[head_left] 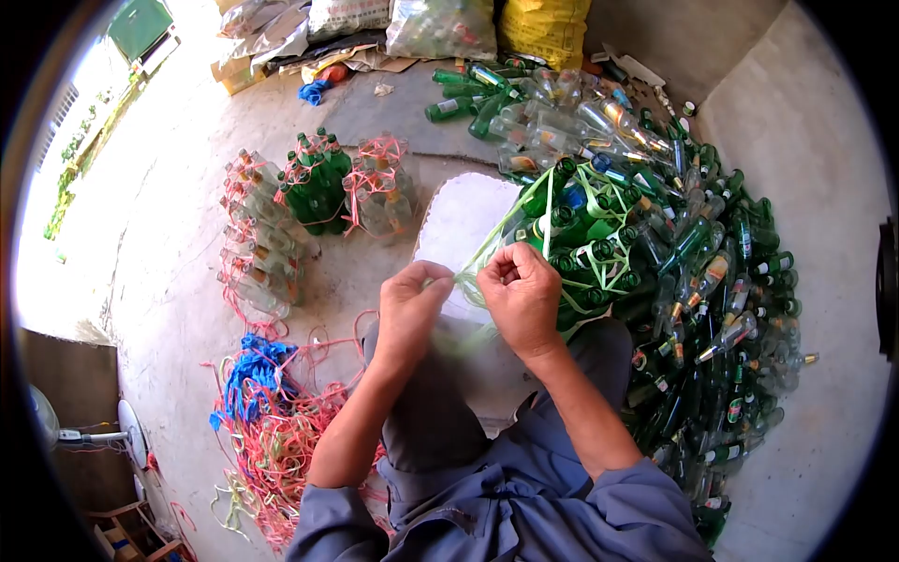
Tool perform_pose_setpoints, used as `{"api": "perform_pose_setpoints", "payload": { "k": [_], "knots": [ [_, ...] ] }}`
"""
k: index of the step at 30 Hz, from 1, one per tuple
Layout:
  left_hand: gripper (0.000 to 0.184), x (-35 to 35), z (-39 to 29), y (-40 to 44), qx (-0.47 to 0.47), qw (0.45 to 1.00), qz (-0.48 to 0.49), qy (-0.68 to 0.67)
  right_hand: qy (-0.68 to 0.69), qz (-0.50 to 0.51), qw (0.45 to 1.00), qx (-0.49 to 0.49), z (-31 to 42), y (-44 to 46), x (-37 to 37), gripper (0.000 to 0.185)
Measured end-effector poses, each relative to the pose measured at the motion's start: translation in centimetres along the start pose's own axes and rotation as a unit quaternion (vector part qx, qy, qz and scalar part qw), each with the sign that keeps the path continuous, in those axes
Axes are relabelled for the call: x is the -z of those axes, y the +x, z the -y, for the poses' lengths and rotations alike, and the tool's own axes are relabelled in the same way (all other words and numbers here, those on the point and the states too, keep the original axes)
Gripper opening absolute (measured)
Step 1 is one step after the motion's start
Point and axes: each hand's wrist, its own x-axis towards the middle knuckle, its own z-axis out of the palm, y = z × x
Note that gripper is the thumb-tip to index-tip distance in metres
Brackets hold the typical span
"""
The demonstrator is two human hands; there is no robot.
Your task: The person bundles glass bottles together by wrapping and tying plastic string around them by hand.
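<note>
Both hands are close together over my lap, pinching light green string (489,245). My left hand (413,302) is closed on the string between thumb and fingers. My right hand (521,295), just to its right, has curled fingers closed on the same string. The string runs up and right around the necks of a cluster of green bottles (562,217), crossing between them in a web. Beside that cluster lies a white slab (468,208), partly behind my hands.
Bundles of clear bottles (257,244) and green bottles (316,192) tied with pink string stand at left. Tangled pink string (281,450) with blue strips (253,375) lies lower left. Loose bottles (693,272) heap along the right. Full sacks (440,30) stand at the back.
</note>
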Motion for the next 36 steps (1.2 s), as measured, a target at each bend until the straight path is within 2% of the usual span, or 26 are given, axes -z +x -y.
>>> {"api": "perform_pose_setpoints", "payload": {
  "k": [3,9,21,24,27,30,36],
  "knots": [
    [0.007,-0.3,-0.2,0.3,0.023,0.999,-0.001,0.034,0.049,0.034,0.998,-0.004,0.9,-0.4,0.1,0.011],
    [0.008,0.1,0.0,0.4,0.035,0.996,-0.015,-0.083,0.095,0.056,0.992,-0.060,0.9,-1.1,0.1,0.009],
    [0.007,-0.7,0.5,0.0,-0.028,0.997,-0.016,-0.076,0.063,0.110,0.992,-0.014,1.5,-0.1,0.0,0.005],
    [0.006,-0.5,0.6,0.0,-0.029,0.996,-0.010,-0.083,0.113,0.125,0.978,-0.124,2.3,-0.2,0.0,0.004],
    [0.006,-0.6,0.6,0.0,-0.031,0.997,-0.014,-0.071,0.140,0.141,0.964,-0.176,2.5,0.0,0.2,0.006],
    [0.007,-0.4,0.9,0.0,-0.039,0.998,-0.005,-0.047,0.158,0.153,0.953,-0.207,1.3,-0.3,-0.1,0.010],
    [0.008,-0.4,0.5,0.0,-0.036,0.999,-0.008,-0.030,0.149,0.153,0.956,-0.201,1.2,-0.4,-0.5,0.004]
  ]
}}
